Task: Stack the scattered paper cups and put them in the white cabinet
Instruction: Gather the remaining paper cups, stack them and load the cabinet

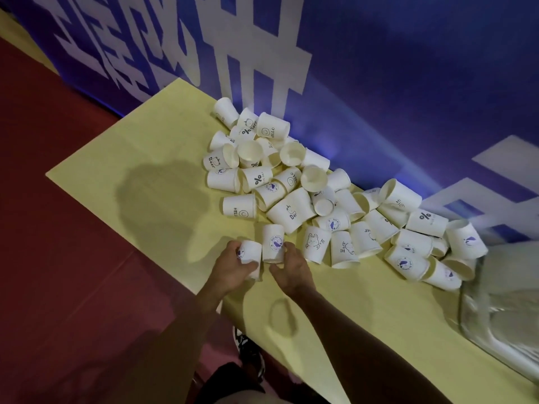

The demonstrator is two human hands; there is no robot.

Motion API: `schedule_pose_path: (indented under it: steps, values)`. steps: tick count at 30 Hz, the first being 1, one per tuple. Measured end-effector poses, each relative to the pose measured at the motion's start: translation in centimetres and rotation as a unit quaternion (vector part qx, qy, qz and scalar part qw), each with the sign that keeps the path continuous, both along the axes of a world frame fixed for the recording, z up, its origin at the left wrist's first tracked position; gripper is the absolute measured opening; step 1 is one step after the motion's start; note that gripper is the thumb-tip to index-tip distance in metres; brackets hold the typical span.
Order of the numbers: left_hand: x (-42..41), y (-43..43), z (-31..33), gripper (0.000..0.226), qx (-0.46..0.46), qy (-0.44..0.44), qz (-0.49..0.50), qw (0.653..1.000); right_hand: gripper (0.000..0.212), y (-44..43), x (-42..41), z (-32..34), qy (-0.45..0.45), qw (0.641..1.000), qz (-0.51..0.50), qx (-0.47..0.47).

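Several white paper cups with small prints lie in a loose heap (294, 182) along the far side of a yellow table (145, 170), most on their sides. My left hand (233, 266) is closed around one cup with a purple logo (250, 255) near the table's front edge. Just to its right, my right hand (291, 269) curls its fingers around the lower end of a second purple-logo cup (273, 242) that stands upside down. The two cups sit side by side, almost touching. No white cabinet is in view.
A blue wall panel with large white characters (262, 53) runs behind the table. A clear plastic bag (501, 301) lies on the table's right end. Red floor (58, 228) lies to the left, and my shoe (248, 348) shows below the table edge.
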State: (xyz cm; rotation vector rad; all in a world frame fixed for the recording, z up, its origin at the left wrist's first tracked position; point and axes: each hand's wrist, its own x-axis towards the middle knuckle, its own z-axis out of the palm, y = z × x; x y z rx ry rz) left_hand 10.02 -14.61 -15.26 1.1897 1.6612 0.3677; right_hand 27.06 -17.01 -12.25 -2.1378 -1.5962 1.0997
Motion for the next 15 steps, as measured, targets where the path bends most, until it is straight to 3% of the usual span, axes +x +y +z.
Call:
schedule_pose_path:
  steps: [5,9,15]
  values:
    - [1.3,-0.7,0.7,0.054,0.002,-0.014,0.004,1.000,0.034,-0.3,1.8,0.4,0.127,0.987,-0.090,-0.033]
    - [2.8,-1.9,2.0,0.051,0.008,-0.035,0.015,0.999,0.043,-1.6,3.7,1.4,0.171,0.974,-0.145,0.014]
    - [7.7,-2.6,4.7,0.050,0.032,-0.059,0.002,0.998,0.067,-3.8,8.6,3.9,0.284,0.946,-0.146,0.060]
